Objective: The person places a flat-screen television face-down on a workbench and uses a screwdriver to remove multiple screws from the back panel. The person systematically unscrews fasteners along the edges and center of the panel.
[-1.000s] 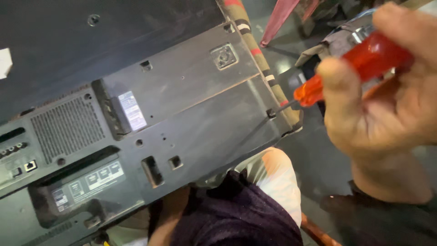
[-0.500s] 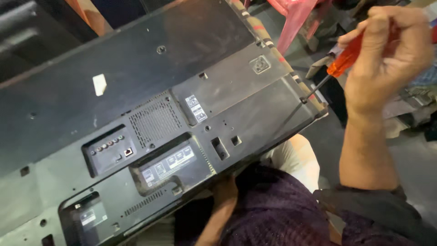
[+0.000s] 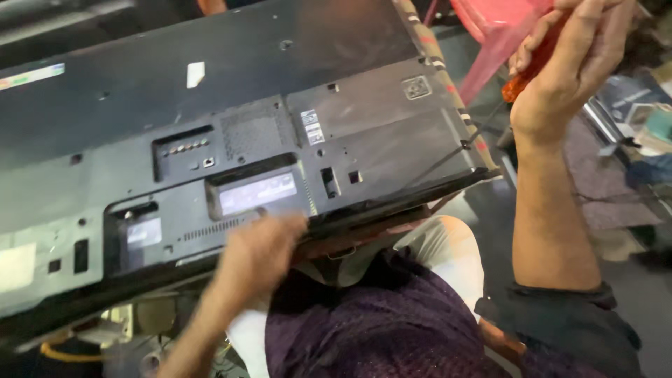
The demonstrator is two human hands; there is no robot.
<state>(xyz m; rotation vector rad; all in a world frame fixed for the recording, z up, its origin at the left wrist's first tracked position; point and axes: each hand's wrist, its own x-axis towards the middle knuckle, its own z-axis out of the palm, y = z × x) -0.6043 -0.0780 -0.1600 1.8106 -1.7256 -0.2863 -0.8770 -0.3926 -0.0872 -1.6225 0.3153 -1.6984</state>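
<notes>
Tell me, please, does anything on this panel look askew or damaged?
Yes: along the near edge of the back cover, by the left hand, the cover gapes away from the frame. A whitish scrap sits crooked higher up. The right hand holds a red-handled screwdriver.

A repair workshop. A television back panel (image 3: 231,161) lies open for work. Loose parts (image 3: 630,112) clutter the floor beside a red plastic stool (image 3: 490,28).

The left hand (image 3: 255,248) has come up to grip the television back panel (image 3: 294,140) at its near edge.

Dim indoor light; motion blur throughout, soft shadows.
</notes>
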